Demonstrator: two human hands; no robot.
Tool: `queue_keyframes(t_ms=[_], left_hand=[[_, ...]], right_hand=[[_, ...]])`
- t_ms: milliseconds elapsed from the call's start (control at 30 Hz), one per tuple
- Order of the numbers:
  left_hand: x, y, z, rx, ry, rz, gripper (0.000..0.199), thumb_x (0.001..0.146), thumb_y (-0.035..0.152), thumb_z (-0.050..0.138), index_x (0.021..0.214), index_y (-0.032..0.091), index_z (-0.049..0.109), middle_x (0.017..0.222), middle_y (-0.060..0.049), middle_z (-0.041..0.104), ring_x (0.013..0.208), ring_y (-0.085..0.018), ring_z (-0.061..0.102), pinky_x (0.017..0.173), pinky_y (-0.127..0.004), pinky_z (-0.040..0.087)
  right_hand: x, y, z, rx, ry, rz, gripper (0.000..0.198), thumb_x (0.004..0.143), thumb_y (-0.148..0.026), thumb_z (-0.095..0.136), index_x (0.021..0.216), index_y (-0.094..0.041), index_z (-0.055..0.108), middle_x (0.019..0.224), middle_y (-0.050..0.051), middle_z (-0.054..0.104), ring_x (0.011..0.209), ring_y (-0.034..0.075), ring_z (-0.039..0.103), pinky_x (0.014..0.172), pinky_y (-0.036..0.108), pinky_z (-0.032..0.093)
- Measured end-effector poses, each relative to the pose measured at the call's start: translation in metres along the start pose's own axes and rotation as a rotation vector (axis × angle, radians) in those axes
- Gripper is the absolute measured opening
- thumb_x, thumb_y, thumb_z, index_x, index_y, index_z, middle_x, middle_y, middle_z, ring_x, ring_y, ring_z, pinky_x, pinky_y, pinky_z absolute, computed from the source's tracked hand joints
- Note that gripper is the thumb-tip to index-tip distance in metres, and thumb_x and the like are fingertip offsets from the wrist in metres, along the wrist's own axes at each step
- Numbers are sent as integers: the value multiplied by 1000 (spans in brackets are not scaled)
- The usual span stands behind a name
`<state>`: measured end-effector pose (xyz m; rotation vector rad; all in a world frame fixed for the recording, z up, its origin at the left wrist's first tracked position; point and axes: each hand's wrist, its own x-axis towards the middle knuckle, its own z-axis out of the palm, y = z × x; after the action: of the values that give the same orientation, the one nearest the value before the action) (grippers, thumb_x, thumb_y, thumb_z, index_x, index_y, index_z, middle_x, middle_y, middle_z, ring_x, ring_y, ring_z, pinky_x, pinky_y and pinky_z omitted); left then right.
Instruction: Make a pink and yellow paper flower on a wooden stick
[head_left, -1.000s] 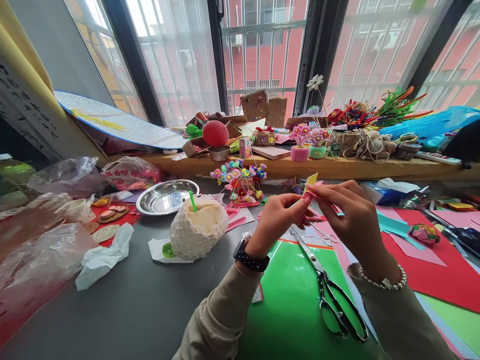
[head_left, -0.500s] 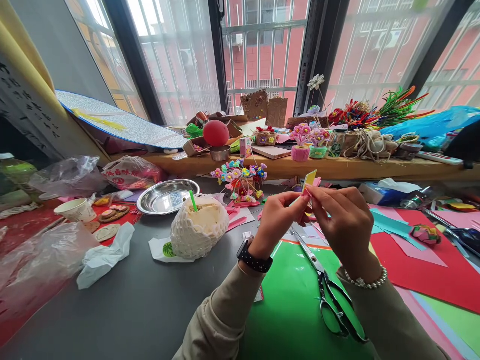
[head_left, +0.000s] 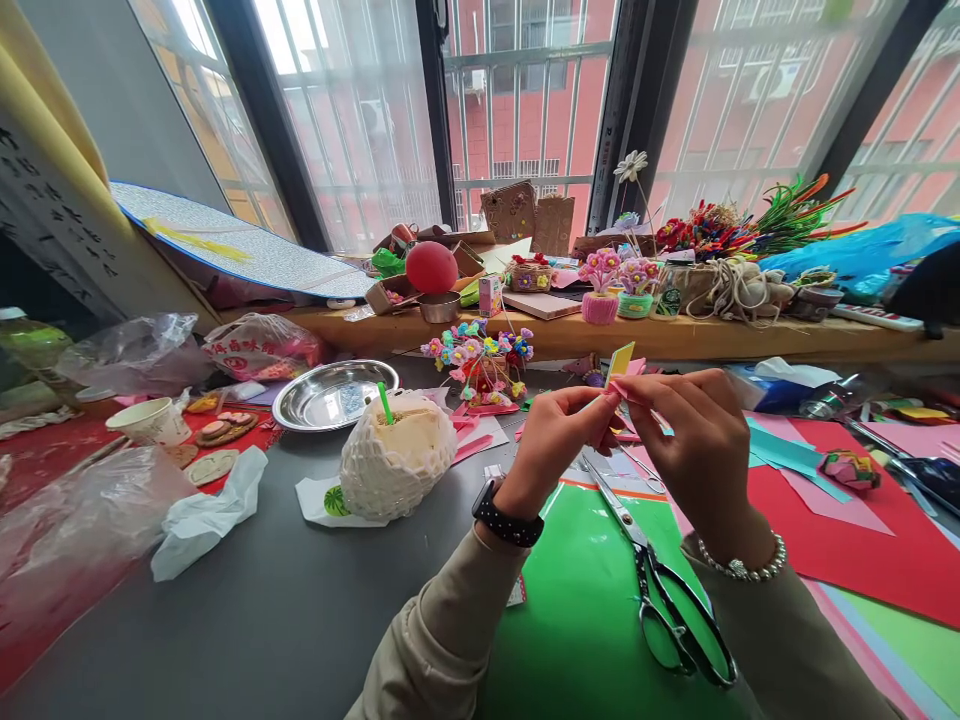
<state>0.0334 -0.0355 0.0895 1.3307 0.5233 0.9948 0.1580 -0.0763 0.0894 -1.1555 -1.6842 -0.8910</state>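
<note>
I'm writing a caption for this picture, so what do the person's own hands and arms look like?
Both arms have long beige sleeves. The left hand is ungloved, with a dark watch on a black, white-dotted band. The right hand is ungloved too, with a silvery beaded bracelet.

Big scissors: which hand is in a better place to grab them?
Probably the right hand: the big scissors' handles look nearer to it than to the left hand. Both are pinching paper, though, so it should let go first.
</note>
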Motion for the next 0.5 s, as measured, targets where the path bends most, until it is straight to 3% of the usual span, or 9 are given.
queue_keyframes(t_ms=[233,400,500], left_hand=[[-2,1,3,-65,21,9,37,64,42,62,78,9,63,57,-1,55,44,-5,47,44,-19,38],[-4,6,5,-122,10,62,30,67,37,61,78,10,63,59,0,56,45,-4,48,46,-18,39],[-6,9,5,-199,-33,57,27,69,33,61,84,11,62,65,-1,58,53,-7,53,54,-20,43]], right_hand=[[-3,-1,1,-72,26,-66,27,76,-15,55,102,-23,58,82,3,68,69,19,53,68,33,43],[-1,-5,-6,41,82,99,34,75,-20,58,108,-26,54,86,3,67,70,19,55,68,35,44],[-1,-7,-11,67,121,121,34,74,-20,60,107,-27,54,90,3,66,77,21,57,71,37,43]])
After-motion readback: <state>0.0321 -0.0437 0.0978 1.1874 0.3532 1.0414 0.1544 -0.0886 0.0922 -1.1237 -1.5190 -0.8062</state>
